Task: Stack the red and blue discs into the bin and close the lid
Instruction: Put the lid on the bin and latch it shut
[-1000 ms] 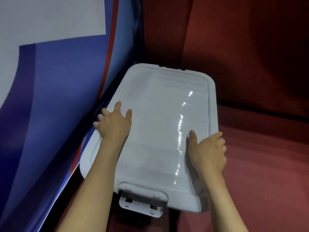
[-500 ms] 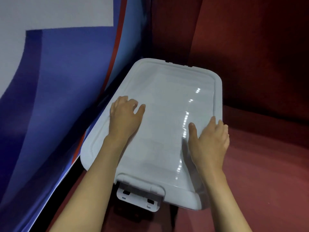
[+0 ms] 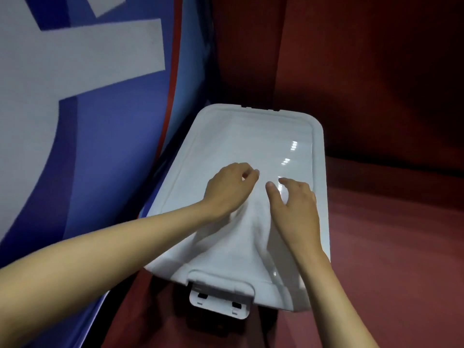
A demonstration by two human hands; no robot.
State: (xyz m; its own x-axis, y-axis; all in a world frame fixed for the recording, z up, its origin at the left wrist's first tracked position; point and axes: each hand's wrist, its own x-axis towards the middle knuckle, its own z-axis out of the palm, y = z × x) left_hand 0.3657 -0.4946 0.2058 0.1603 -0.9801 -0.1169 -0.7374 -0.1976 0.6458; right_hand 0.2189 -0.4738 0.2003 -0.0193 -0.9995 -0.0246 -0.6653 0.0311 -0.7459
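The lid (image 3: 241,146) covers the bin completely, so its walls and whatever lies inside are hidden. Below the lid's near edge, the latch (image 3: 221,301) hangs over a dark gap where nothing can be made out. Both forearms run out of the frame's bottom edge. The left hand (image 3: 229,190) curls its fingers under, hiding the tips; whether it or the right hand (image 3: 293,204) presses the lid is unclear.
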